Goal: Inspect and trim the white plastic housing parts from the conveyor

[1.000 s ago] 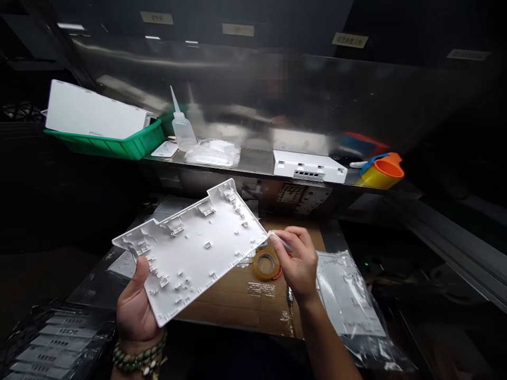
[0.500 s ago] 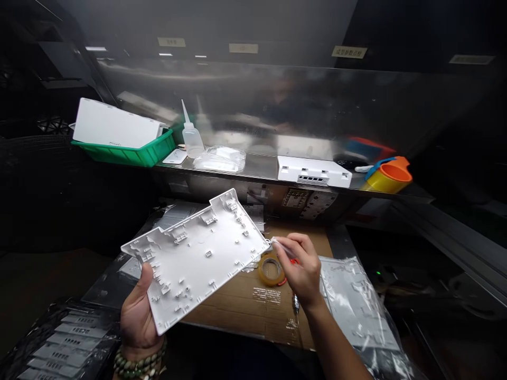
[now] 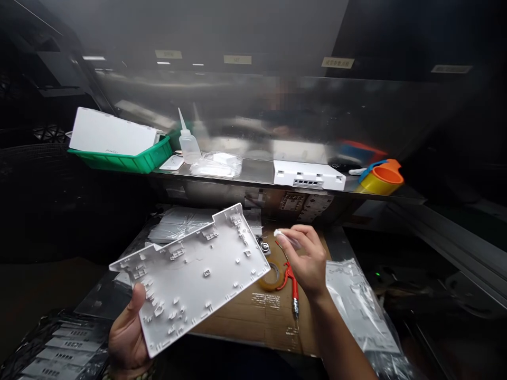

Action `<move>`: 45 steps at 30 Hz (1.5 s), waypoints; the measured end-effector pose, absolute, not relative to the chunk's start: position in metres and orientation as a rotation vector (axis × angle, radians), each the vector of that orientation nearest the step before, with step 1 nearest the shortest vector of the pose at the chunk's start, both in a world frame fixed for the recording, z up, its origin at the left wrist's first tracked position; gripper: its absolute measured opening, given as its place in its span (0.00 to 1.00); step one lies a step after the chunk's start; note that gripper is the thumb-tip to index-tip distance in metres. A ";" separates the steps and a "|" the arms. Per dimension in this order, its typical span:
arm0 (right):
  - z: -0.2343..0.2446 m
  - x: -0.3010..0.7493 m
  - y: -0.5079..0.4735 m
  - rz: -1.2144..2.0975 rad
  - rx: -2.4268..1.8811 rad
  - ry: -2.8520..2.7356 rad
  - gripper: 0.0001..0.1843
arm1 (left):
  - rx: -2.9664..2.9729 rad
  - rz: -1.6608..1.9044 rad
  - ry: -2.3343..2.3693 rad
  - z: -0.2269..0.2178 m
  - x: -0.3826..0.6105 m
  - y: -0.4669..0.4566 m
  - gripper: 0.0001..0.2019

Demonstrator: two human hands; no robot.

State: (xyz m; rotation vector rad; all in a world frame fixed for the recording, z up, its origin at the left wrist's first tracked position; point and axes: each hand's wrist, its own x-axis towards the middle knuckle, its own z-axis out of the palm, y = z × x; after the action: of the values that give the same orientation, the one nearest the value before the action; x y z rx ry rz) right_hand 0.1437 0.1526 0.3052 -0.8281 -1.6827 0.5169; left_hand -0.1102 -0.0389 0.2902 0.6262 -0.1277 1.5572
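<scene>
At the left end of the shelf (image 3: 257, 172), a green tray (image 3: 130, 163) carries a white panel (image 3: 114, 132). The left hand (image 3: 129, 333) is clamped on the lower left edge of a white cover (image 3: 190, 286), with the thumb on its inner face. This cover is tilted in the air above the cardboard (image 3: 237, 323). Behind it, a bottle (image 3: 190, 148) stands on the shelf. Near the cover's right corner, a roll of tape (image 3: 270, 286) and a red air gun (image 3: 294, 287) lie on the cardboard. The right hand (image 3: 309, 261) is apart from the left hand and from the cover; it pinches a small white wad (image 3: 279, 233). More to the right, a plastic bag (image 3: 358, 311) lies beside the forearm
</scene>
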 end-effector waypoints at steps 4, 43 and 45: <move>0.335 0.132 0.149 0.461 -0.749 -1.593 0.06 | 0.558 1.658 -0.110 0.286 -0.099 -0.042 0.35; 0.282 0.077 0.095 0.577 -0.567 -1.763 0.10 | 0.719 1.666 1.324 0.266 -0.022 0.003 0.25; 0.280 0.079 0.096 0.595 -0.618 -1.738 0.09 | 0.733 1.650 1.351 0.264 -0.022 0.003 0.24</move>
State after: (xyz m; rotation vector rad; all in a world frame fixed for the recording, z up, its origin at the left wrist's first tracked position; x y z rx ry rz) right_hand 0.0789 0.0964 0.2797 -0.6182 -1.7378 0.5949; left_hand -0.0216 0.0026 0.2641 0.7330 1.3505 1.6496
